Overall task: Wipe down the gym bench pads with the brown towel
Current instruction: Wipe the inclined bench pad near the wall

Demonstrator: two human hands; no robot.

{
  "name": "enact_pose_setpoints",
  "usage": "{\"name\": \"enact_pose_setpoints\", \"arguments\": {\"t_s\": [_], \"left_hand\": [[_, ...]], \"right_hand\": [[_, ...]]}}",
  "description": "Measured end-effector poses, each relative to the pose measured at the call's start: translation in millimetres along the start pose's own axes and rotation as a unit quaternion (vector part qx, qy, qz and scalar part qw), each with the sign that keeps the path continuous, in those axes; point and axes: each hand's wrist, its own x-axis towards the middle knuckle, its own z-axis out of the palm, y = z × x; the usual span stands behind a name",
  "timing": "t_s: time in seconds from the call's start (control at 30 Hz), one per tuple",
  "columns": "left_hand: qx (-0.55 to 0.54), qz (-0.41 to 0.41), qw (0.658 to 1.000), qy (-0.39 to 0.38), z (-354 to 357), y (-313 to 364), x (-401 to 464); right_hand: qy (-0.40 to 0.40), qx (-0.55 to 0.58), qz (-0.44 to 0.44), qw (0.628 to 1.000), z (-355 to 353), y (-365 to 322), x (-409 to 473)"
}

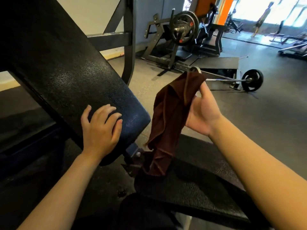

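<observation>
Right hand (201, 112) pinches the limp brown terry towel (169, 123) loosely by its top, grip half-open. Left hand (101, 128) rests flat at nine o'clock on the black textured vinyl back pad (69, 77). Slack cloth could slip or snag the hinge bolt (138, 154) below.

The left hand (101, 130) lies flat on the slanted black bumpy bench pad (69, 77). The right hand (203, 112) holds up a soft brown towel (171, 117), which hangs down over the flat black seat pad (199, 188). A round black weight plate (252, 80) sits on the grey floor (274, 122).
</observation>
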Motion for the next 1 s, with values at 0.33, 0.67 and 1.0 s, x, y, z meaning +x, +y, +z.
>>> {"name": "enact_pose_setpoints", "arguments": {"t_s": [0.33,0.67,1.0], "left_hand": [[-0.013,0.005,1.000,-0.020,10,6,-16],[0.036,0.025,0.997,-0.056,20,1,-26],[0.063,0.012,0.996,-0.068,20,-1,-28]], "right_hand": [[-0.049,-0.578,0.117,0.806,-3,14,-48],[-0.199,-0.849,0.170,0.459,-17,111,17],[-0.082,-0.870,0.210,0.438,-41,98,56]]}}
